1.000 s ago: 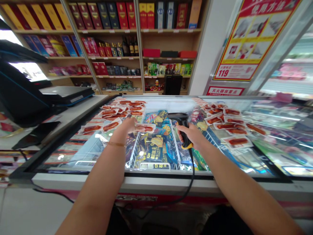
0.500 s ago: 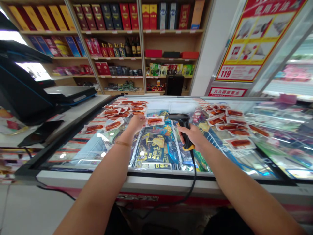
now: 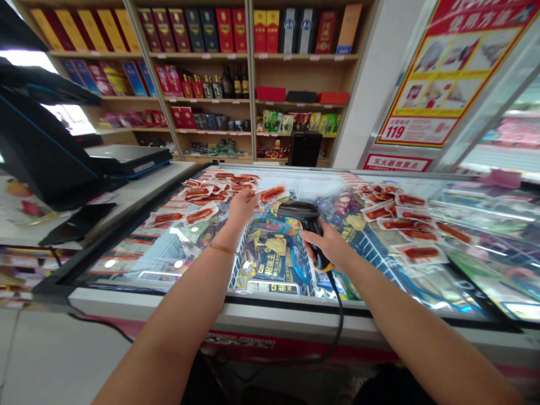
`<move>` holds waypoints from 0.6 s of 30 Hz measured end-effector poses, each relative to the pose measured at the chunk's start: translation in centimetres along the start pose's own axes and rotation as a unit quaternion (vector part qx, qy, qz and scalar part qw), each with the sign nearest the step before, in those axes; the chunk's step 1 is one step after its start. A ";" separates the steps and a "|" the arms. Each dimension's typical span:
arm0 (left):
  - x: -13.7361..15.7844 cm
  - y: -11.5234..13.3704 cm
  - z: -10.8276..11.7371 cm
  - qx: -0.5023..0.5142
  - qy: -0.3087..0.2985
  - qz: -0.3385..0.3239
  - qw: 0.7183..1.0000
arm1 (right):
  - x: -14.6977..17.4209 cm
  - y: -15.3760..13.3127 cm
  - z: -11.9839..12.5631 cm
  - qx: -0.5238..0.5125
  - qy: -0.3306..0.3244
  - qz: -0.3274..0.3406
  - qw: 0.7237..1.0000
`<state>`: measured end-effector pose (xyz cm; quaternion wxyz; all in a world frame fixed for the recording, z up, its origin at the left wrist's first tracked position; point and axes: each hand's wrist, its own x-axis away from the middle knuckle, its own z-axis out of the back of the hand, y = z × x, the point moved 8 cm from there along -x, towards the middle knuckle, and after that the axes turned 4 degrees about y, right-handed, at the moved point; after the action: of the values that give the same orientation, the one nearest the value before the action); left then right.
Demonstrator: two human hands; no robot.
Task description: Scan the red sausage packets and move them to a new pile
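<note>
My left hand (image 3: 244,203) pinches one end of a clear-wrapped sausage pack (image 3: 272,194), held tilted above the glass top of a chest freezer (image 3: 169,301). In my right hand (image 3: 329,244) is a black barcode scanner (image 3: 300,211) with a yellow-edged grip end. Its head points left, just below and right of the pack, and a gap shows between them. The scanner's black cable (image 3: 340,326) hangs over the freezer's front edge. Left of my left hand lies a group of similar sausage packs (image 3: 198,193); another group (image 3: 405,222) lies right of the scanner.
Under the glass, wire baskets hold bagged frozen goods (image 3: 272,261). A counter with a weighing scale (image 3: 130,158) and a dark phone-like slab (image 3: 78,225) stands at left. Shelves of boxes (image 3: 208,31) line the back, beside a red wall poster (image 3: 447,73).
The sausage pack in my left hand has tilted, its right end rising. My right hand has turned the scanner and brought its head closer to the pack. The view has shifted slightly.
</note>
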<state>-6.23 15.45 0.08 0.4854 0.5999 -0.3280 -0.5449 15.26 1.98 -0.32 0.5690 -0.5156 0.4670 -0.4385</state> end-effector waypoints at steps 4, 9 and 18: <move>0.4 0.4 -0.2 0.000 -0.002 0.006 1.000 | -0.1 0.0 -0.1 0.007 -0.007 0.005 1.000; 0.7 1.1 -0.1 -0.026 -0.002 -0.003 1.000 | 0.0 0.0 -0.2 0.017 -0.014 0.004 1.000; 0.4 -0.1 -0.6 0.001 -0.015 0.004 1.000 | -0.1 0.1 0.0 0.023 -0.009 0.004 1.000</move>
<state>-5.61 15.29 -0.17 0.4824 0.5903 -0.3383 -0.5517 15.23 2.09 -0.43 0.5865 -0.5042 0.4544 -0.4420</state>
